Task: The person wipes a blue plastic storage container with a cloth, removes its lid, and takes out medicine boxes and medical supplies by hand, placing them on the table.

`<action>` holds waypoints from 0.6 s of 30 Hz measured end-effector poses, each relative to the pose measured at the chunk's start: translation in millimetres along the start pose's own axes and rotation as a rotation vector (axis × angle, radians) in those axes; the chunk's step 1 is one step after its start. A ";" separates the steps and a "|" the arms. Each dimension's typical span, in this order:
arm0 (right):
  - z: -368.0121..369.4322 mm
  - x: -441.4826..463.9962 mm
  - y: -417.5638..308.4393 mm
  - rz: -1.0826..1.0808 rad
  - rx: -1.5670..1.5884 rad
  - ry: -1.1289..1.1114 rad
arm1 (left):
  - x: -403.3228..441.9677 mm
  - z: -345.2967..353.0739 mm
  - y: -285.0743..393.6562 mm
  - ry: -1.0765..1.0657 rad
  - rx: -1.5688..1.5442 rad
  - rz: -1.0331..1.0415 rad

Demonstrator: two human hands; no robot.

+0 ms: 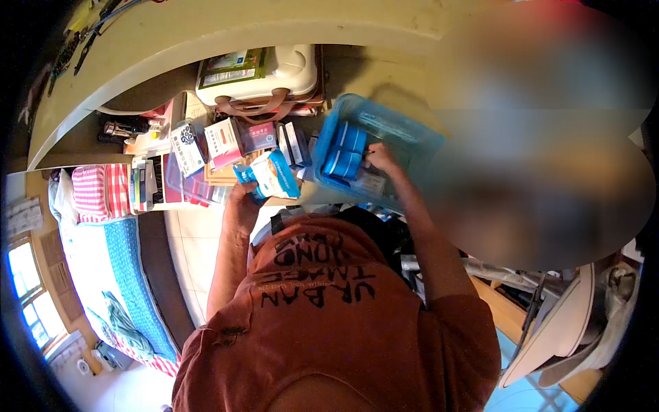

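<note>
My left hand (241, 196) holds a blue and white packet (272, 175) above the desk's front edge. My right hand (382, 158) is inside a translucent blue bin (412, 130), its fingers curled beside the blue packages (343, 152) in it. Whether those fingers hold anything is too small to make out. A small pale box (371, 182) lies in the bin below the right hand. Left of the bin stand several medicine boxes: a white and blue one (187, 147), a white and red one (223, 142), a pink one (259, 136) and a dark-and-white one (292, 144).
Behind the boxes is a cream case (292, 69) with brown handles. A cream curved shelf edge (206, 51) runs above. At the left are folded red-and-white cloths (99, 192) and a bed (103, 268). A pale hat-like object (552, 329) is at the lower right.
</note>
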State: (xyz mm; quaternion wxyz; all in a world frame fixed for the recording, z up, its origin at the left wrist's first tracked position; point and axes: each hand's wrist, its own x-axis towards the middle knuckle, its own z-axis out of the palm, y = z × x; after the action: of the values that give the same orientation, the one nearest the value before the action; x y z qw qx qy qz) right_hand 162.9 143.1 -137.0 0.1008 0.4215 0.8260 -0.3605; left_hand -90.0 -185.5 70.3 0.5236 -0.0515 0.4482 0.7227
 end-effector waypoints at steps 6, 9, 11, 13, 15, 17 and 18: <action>-29.3 -19.0 -29.6 0.040 0.690 0.128 | 0.9 5.9 -6.0 -0.006 -0.019 -0.030; -42.8 -37.1 -86.5 0.094 0.272 0.053 | 0.9 5.9 -7.8 0.008 -0.044 -0.023; -24.8 -37.1 -107.4 0.229 0.133 0.307 | 0.2 9.2 -5.7 -0.015 -0.075 -0.034; -11.5 -25.9 -108.9 0.219 0.278 0.297 | -0.7 12.7 -5.2 0.009 -0.072 -0.034; 4.2 -11.3 -107.1 0.215 0.561 0.277 | -1.1 13.6 -4.3 0.033 -0.073 -0.034; 10.8 2.0 -86.4 0.228 0.800 0.121 | -1.2 12.5 -6.0 0.013 -0.083 -0.045; 7.7 7.1 -78.0 0.239 1.039 -0.039 | -1.1 11.1 -5.8 -0.001 -0.095 -0.059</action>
State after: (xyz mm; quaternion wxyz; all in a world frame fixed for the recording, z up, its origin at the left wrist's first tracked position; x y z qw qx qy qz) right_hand 97.5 112.3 -106.0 -0.0654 0.5001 0.4827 -0.7160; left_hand -80.5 -178.1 74.0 0.5418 -0.0890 0.4114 0.7275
